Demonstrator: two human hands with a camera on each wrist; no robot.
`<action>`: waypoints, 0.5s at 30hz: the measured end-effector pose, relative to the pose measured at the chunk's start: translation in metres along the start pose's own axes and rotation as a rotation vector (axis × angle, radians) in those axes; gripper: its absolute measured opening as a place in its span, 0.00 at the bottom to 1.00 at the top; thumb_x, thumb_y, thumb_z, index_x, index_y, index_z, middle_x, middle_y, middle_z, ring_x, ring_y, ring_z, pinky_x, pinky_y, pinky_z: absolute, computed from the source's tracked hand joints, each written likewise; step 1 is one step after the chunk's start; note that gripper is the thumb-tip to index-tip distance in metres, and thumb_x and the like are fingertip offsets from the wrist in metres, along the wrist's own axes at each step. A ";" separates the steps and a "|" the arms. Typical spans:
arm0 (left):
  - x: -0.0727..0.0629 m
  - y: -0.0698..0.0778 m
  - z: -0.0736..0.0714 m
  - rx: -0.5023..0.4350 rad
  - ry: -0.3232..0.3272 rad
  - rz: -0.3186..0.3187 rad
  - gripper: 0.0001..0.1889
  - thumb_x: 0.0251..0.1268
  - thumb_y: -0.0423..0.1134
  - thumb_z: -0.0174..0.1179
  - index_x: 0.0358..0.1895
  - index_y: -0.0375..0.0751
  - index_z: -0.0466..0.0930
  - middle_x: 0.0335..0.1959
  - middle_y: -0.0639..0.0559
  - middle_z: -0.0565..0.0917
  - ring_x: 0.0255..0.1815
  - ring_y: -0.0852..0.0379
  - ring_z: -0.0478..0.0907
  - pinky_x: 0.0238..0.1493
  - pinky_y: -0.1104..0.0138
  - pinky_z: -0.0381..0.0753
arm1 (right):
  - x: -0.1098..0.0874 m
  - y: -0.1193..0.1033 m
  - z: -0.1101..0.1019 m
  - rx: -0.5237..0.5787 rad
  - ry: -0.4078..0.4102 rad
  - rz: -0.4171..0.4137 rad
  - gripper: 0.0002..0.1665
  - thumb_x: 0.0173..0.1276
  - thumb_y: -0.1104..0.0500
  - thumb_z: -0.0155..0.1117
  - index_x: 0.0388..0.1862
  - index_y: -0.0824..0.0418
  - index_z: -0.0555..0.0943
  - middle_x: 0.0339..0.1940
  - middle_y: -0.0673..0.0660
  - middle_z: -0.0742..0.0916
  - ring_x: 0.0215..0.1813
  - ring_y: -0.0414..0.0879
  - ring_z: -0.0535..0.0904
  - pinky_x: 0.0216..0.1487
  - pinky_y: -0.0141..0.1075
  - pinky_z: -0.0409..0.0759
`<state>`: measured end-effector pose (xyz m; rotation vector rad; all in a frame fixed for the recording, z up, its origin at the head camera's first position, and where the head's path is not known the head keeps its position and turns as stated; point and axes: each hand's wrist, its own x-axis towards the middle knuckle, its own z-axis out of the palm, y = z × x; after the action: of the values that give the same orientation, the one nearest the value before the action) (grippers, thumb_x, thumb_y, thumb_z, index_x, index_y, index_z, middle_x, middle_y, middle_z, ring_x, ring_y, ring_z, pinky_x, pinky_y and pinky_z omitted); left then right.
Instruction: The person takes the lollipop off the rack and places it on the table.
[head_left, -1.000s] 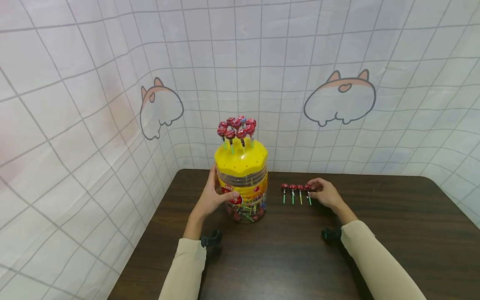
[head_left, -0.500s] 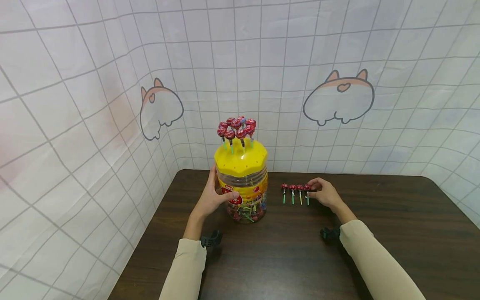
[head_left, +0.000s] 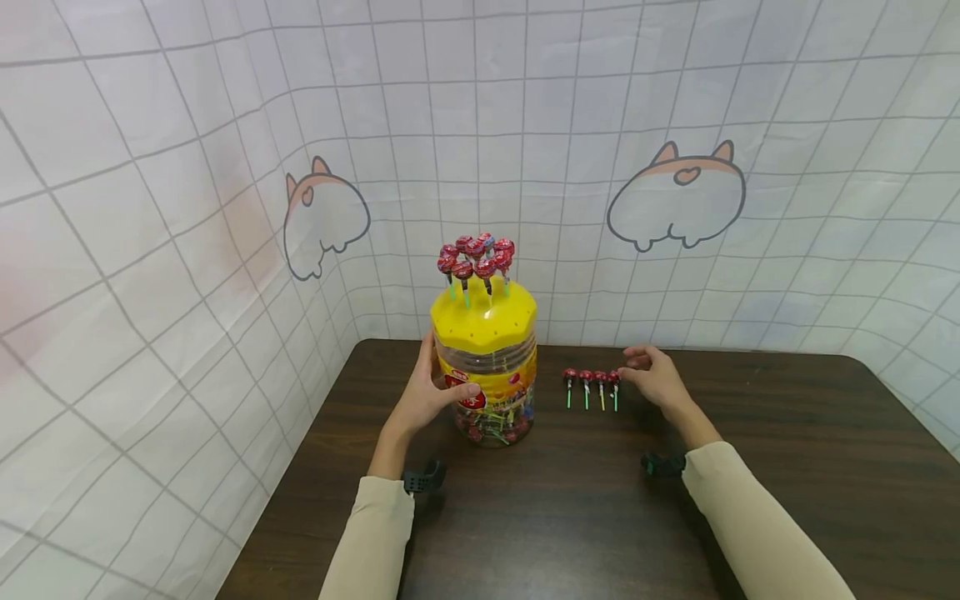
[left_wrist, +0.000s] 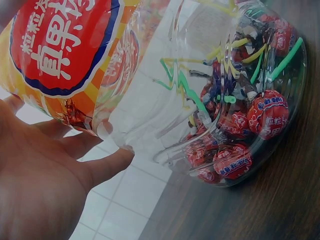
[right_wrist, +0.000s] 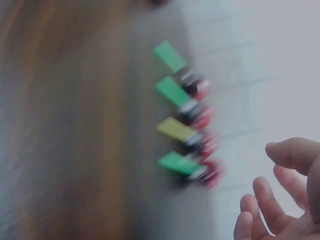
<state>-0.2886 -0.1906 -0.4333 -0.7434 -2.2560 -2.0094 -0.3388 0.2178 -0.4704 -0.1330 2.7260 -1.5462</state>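
A clear plastic candy jar [head_left: 491, 383] with a yellow lid [head_left: 483, 315] stands upright on the table. My left hand [head_left: 422, 400] holds its left side, thumb across the front and fingers behind. Wrapped lollipops [left_wrist: 270, 114] lie loose in the jar's bottom in the left wrist view. Several red lollipops [head_left: 476, 248] stand in the lid, heads up. To the jar's right, a row of lollipops [head_left: 587, 379] lies side by side, sticks toward me. My right hand [head_left: 660, 385] is just right of the row's end, holding nothing, fingers loosely bent and apart from the candy.
The dark wooden table [head_left: 570, 517] ends at the back against a white grid-patterned cloth [head_left: 555, 150], which also runs along the left side. A black wrist strap [head_left: 425, 477] is on the left wrist.
The right hand has let go of the rightmost lollipop and drawn slightly up and right. That lollipop's stick now lies straighter, in line with the others. The left hand stays on the jar.
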 end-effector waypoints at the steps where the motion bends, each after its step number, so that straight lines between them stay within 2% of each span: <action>1: 0.000 0.000 0.000 0.000 0.000 -0.001 0.55 0.62 0.40 0.73 0.81 0.73 0.41 0.74 0.49 0.66 0.70 0.44 0.71 0.66 0.45 0.79 | 0.000 -0.008 -0.002 0.005 0.009 -0.014 0.26 0.76 0.59 0.62 0.67 0.68 0.72 0.59 0.68 0.79 0.58 0.56 0.76 0.50 0.38 0.77; 4: -0.001 0.000 0.000 0.006 0.002 -0.006 0.55 0.61 0.43 0.74 0.81 0.73 0.41 0.74 0.49 0.66 0.70 0.45 0.71 0.66 0.46 0.79 | -0.003 -0.038 -0.006 0.025 0.019 -0.091 0.23 0.77 0.58 0.61 0.66 0.66 0.73 0.57 0.66 0.81 0.55 0.53 0.78 0.47 0.34 0.76; 8: 0.000 -0.001 0.000 0.015 0.008 -0.009 0.55 0.61 0.46 0.74 0.81 0.73 0.41 0.73 0.49 0.66 0.70 0.45 0.71 0.67 0.45 0.78 | -0.008 -0.084 -0.010 0.037 0.000 -0.218 0.20 0.77 0.54 0.61 0.63 0.62 0.77 0.53 0.63 0.83 0.50 0.50 0.79 0.45 0.34 0.78; 11: 0.000 -0.001 -0.001 0.010 0.010 -0.009 0.55 0.62 0.45 0.74 0.81 0.73 0.41 0.74 0.49 0.66 0.71 0.45 0.71 0.68 0.45 0.77 | -0.012 -0.117 -0.008 0.035 -0.023 -0.318 0.19 0.77 0.51 0.63 0.60 0.58 0.79 0.50 0.60 0.84 0.50 0.47 0.80 0.46 0.35 0.79; 15: 0.000 0.000 0.000 0.008 0.010 -0.009 0.55 0.62 0.41 0.73 0.81 0.72 0.40 0.74 0.49 0.66 0.71 0.45 0.71 0.68 0.45 0.77 | -0.018 -0.157 -0.003 0.053 -0.041 -0.433 0.16 0.76 0.53 0.64 0.58 0.57 0.80 0.49 0.57 0.85 0.50 0.47 0.81 0.49 0.34 0.81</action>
<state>-0.2887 -0.1908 -0.4335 -0.7224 -2.2646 -2.0023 -0.3100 0.1422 -0.3352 -0.7903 2.7456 -1.6729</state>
